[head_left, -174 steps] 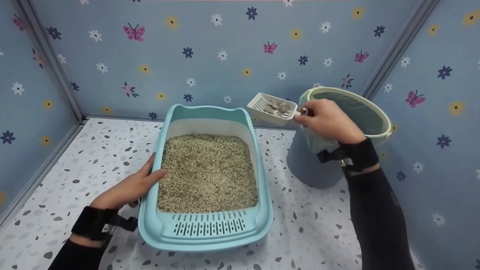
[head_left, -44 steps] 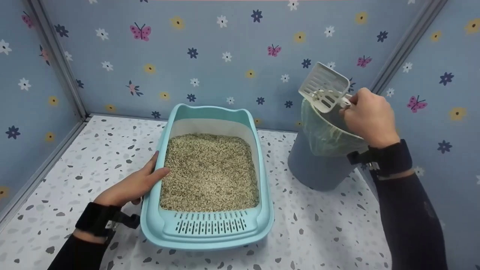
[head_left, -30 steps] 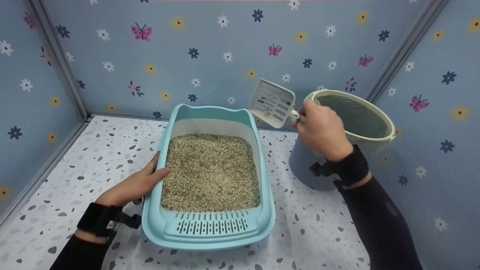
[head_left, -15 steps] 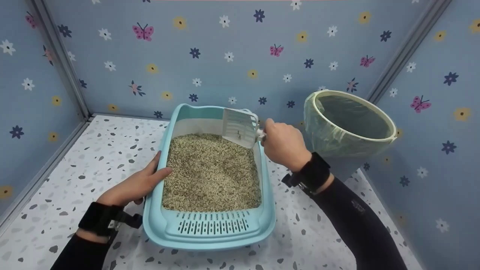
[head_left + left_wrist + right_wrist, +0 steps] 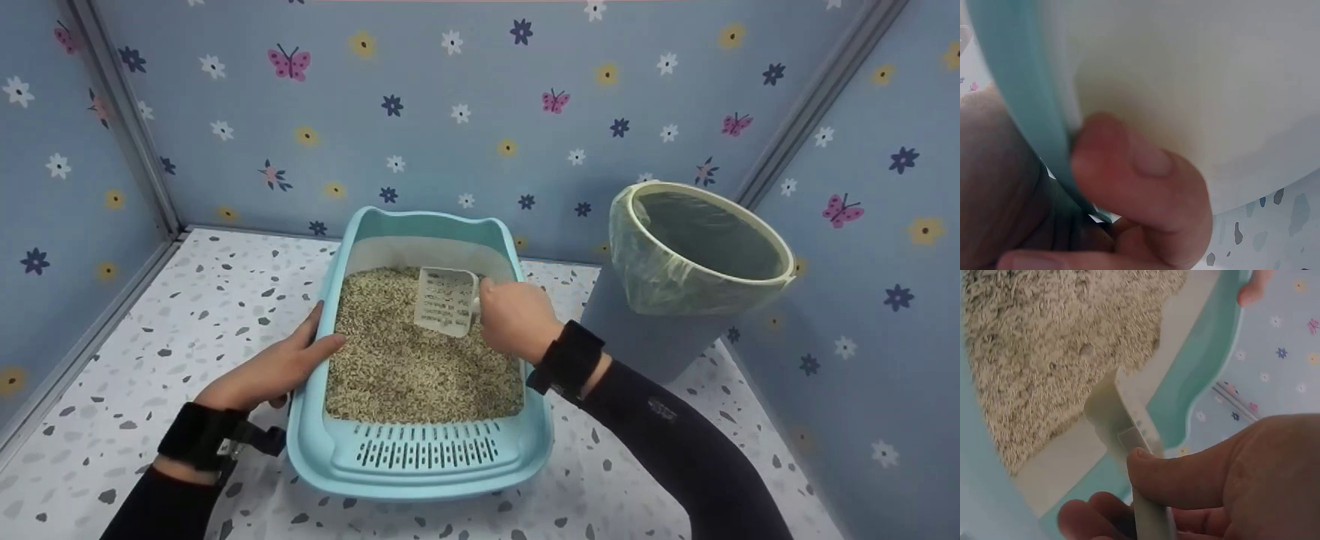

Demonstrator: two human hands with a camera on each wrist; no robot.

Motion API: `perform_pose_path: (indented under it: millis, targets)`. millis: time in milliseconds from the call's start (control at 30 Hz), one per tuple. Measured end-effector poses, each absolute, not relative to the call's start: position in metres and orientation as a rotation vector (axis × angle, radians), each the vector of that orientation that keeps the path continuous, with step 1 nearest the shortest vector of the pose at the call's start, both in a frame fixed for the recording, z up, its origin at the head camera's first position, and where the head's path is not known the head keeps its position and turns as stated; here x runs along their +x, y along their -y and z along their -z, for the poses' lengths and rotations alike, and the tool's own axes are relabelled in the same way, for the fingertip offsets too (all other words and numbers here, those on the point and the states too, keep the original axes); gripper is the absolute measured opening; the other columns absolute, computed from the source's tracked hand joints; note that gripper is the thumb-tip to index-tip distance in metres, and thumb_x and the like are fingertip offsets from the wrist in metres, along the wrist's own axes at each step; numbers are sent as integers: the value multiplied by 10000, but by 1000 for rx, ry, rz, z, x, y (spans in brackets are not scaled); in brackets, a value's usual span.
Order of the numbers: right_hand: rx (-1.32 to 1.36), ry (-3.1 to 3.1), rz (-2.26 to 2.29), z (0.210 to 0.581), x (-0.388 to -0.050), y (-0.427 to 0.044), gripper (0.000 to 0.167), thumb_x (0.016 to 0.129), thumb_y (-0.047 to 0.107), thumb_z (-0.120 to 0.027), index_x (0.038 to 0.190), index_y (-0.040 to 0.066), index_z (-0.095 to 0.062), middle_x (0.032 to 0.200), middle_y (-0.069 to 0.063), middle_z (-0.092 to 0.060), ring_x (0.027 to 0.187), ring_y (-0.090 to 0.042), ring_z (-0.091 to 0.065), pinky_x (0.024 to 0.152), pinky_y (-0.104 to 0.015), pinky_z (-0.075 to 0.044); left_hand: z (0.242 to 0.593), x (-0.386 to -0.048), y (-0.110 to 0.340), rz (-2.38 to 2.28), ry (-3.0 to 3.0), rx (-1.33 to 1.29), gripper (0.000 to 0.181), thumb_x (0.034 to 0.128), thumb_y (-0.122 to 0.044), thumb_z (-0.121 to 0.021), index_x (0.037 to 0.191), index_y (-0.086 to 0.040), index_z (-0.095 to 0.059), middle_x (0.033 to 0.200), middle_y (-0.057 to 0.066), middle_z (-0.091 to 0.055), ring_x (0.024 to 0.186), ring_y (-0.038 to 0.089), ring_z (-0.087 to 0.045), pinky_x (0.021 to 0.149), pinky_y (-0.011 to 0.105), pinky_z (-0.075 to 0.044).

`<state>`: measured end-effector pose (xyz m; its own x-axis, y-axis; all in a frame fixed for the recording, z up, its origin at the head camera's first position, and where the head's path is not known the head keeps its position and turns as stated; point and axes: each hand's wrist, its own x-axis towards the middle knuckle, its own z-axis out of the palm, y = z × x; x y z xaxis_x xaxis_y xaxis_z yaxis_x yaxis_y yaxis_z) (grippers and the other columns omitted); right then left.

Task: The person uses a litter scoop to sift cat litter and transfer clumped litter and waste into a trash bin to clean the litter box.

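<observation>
A light blue litter box [image 5: 420, 484] full of grainy tan litter [image 5: 405, 375] stands on the speckled surface. My left hand [image 5: 266, 371] grips its left rim, thumb over the top; in the left wrist view curled fingers [image 5: 1145, 185] lie against the pale outer wall under the rim. My right hand [image 5: 521, 319] holds a white slotted scoop [image 5: 446, 301] over the litter, toward the box's right side. In the right wrist view the thumb presses on the scoop's handle [image 5: 1151, 512], with fingers curled beneath. Whether the scoop touches the litter cannot be told.
To the right of the box stands a blue-grey bin [image 5: 637, 337] with a pale rim and a translucent liner [image 5: 660, 281] folded over it. Flowered blue panels rise behind and on both sides, joined by grey metal strips. The speckled surface [image 5: 187, 315] extends around the box.
My right hand has carried the scoop from over the bin leftward and down to above the litter. Earlier the scoop held clumps; they no longer show in it. My left hand has stayed at the rim.
</observation>
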<state>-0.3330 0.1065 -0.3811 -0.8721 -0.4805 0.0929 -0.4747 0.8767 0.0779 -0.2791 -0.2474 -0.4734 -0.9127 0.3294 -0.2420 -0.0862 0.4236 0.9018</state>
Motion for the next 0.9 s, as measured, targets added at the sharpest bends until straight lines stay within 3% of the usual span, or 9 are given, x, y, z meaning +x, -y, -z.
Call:
perform_pose_path:
  millis: [100,333,467,600,667,900]
  targets:
    - [778,2968,141,391,-334,-97,425,985,66,-694,1390,-62,-674,831,-99,-683,676,-286,-671,595,-497,-631,473,-279,246,-1494,-2302,212,931,1127,-696,-490,1739,-493,182,683,68,-512,460,141,-404,410,269,-364]
    - [852,3038,166,408,-337,-81,16,964,72,-691,967,59,-699,818,-59,-626,661,-227,-601,620,-451,-642,473,-281,246,-1490,-2311,238,912,1150,-657,-474,1744,-468,193,681,80,-528,449,138,-371,405,276,-355]
    - [893,3113,187,414,-338,-76,256,993,79,-658,766,128,-550,780,-38,-569,634,-207,-557,604,-419,-618,475,-282,246,-1490,-2309,235,893,1164,-628,-465,1741,-473,199,683,71,-517,446,137,-360,405,281,-356]
    - [933,3208,178,419,-340,-73,427,999,61,-650,677,184,-398,679,7,-410,584,-188,-437,544,-359,-469,475,-283,246,-1493,-2310,234,902,1158,-637,-472,1743,-471,195,676,64,-509,446,142,-372,403,282,-361]
    - [945,3254,180,422,-341,-72,446,998,58,-649,666,193,-382,655,16,-381,577,-185,-415,536,-352,-416,475,-282,246,-1494,-2310,232,911,1153,-646,-477,1744,-469,193,680,68,-518,449,144,-387,402,280,-365]
    - [955,3317,213,432,-341,-67,399,1024,111,-658,696,173,-441,707,0,-441,613,-189,-451,559,-347,-436,475,-280,247,-1503,-2317,220,917,1144,-654,-496,1748,-480,172,705,92,-548,458,137,-414,403,271,-375]
